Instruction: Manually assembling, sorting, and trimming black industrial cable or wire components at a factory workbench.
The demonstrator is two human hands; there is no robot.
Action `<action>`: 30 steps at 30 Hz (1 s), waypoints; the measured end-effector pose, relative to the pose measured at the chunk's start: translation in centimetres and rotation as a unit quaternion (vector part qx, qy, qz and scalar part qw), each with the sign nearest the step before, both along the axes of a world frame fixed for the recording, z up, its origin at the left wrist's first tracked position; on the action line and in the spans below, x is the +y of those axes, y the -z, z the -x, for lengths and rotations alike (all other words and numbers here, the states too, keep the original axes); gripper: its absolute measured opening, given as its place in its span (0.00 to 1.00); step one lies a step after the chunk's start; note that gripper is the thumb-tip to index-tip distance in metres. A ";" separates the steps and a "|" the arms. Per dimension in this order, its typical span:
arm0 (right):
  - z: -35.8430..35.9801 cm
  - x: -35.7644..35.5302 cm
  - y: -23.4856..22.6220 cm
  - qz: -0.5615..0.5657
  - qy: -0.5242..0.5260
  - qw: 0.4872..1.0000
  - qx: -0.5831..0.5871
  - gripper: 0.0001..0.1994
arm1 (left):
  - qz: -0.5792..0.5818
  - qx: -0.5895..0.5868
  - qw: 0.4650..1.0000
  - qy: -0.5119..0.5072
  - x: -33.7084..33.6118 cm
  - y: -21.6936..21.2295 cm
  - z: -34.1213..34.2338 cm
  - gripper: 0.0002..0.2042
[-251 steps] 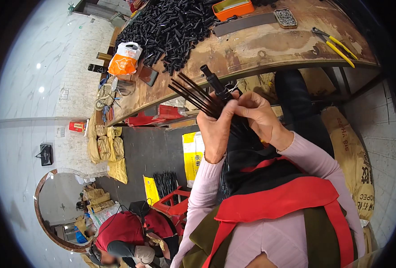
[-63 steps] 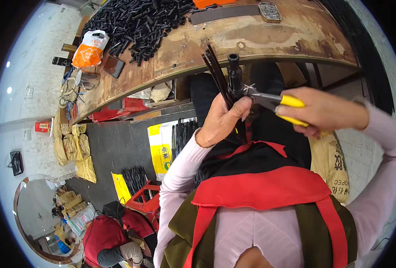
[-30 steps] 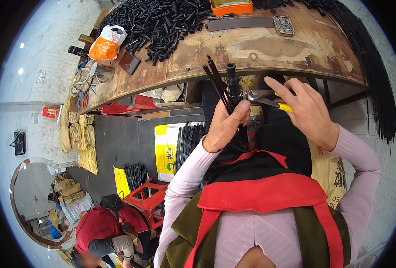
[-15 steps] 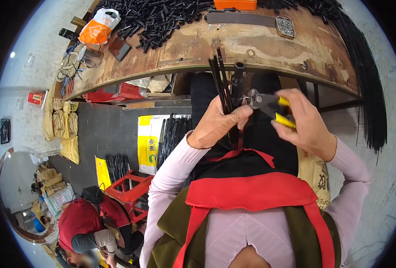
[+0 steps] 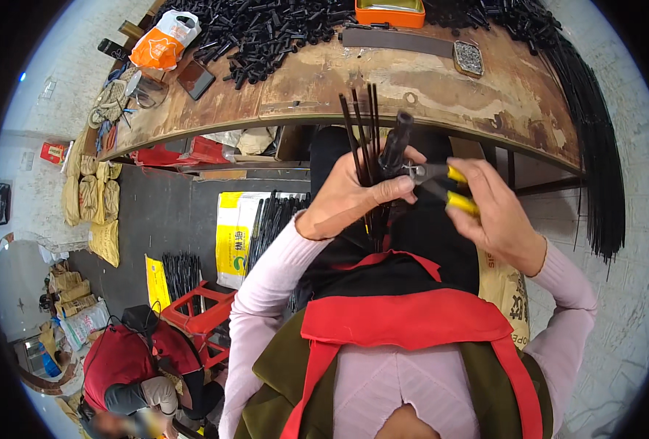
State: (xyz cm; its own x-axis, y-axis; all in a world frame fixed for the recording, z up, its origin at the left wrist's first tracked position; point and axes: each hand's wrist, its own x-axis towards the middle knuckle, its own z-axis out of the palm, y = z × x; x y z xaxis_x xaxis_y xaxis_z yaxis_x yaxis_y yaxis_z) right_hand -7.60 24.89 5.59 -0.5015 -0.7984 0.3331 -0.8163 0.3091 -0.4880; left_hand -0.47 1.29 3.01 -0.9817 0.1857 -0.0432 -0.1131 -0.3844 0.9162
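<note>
My left hand [image 5: 361, 194] is closed around several thin black rods [image 5: 348, 124] and a thicker black tubular piece [image 5: 395, 143], all pointing up and away from me over my lap. The rods fan out a little above the fingers. In my right hand [image 5: 496, 212] is a pair of pliers [image 5: 462, 203] with yellow handles, the grips spread somewhat apart. Its metal head, partly blurred, meets the side of the black tubular piece beside my left thumb. What the jaws bite on is too small to make out.
Ahead stands a worn wooden table [image 5: 383, 80] with a heap of black tubular pieces [image 5: 258, 36], a tin of small metal parts [image 5: 468, 58] and an orange box [image 5: 390, 16]. Long black rods [image 5: 606, 175] hang off its right end. A red stool [image 5: 200, 311] and a co-worker [image 5: 134, 358] are at lower left.
The rods in my left hand have spread apart, and the tubular piece leans more to the right. The pliers' head has dropped slightly, staying close to that piece. The whole view has shifted a little.
</note>
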 end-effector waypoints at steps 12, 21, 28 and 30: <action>0.2 1.3 -2.6 -0.071 0.017 0.985 -0.157 0.18 | 0.073 0.020 0.997 0.007 0.7 0.3 0.5 0.18; 2.3 0.3 -2.8 -0.109 -0.107 0.562 -0.813 0.15 | 0.047 0.035 0.998 0.013 -0.5 0.9 0.6 0.18; 0.5 -0.3 -0.4 -0.053 0.016 0.998 0.038 0.24 | 0.037 0.021 0.998 -0.043 -0.3 0.5 0.2 0.21; 0.7 -0.6 -0.5 -0.056 0.016 0.996 0.069 0.20 | 0.050 0.021 0.998 -0.033 -1.0 1.1 -0.2 0.21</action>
State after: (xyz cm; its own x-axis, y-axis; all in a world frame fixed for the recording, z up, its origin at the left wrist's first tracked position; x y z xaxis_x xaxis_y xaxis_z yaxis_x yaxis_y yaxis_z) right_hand -8.34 24.29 6.12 -0.4833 -0.8188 0.3097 -0.8617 0.3824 -0.3336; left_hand -0.25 0.32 1.92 -0.9930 0.1171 -0.0162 -0.0505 -0.2967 0.9536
